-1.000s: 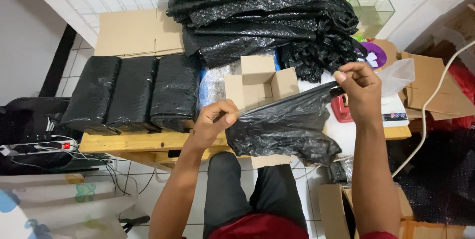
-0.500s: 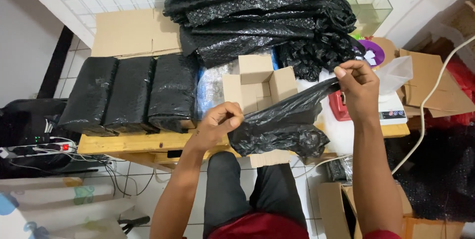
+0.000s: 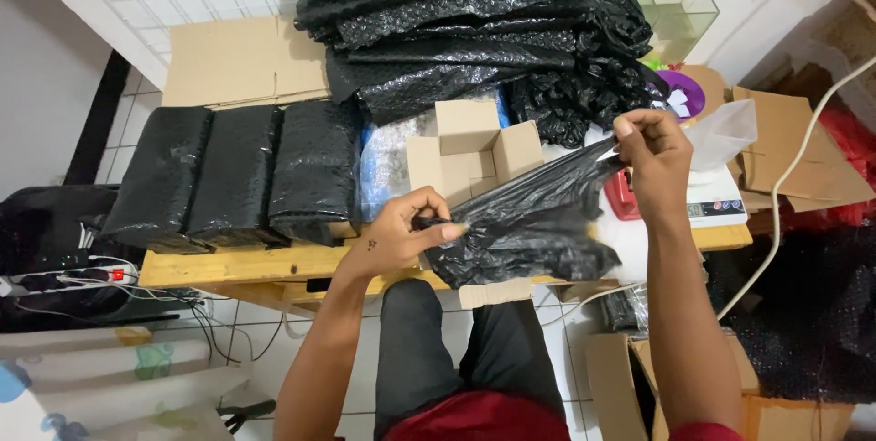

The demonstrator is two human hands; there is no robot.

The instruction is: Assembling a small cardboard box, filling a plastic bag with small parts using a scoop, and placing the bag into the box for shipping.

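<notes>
Fingers of your left hand (image 3: 401, 236) are pinched together on the lower left corner of a black plastic bag (image 3: 529, 222), thumb pressed against the curled forefinger, with the wrist bent slightly and the forearm rising from the bottom of the view. Your right hand (image 3: 652, 163) sits higher and farther right, its thumb and fingertips closed on the bag's upper edge, palm turned toward you and the forearm running almost straight up from the lower right corner. Between the two grips the bag is drawn out on a diagonal, low at the left and high at the right, with its loose body sagging below the line and hanging in front of the wooden table edge (image 3: 228, 268). Just behind the bag stands an open cardboard box (image 3: 470, 149), flaps up. Left of it lie three black wrapped parcels (image 3: 233, 176) side by side; behind it rises a stack of black bubble wrap (image 3: 456, 12). A white scale (image 3: 721, 204) rests near your right wrist.
</notes>
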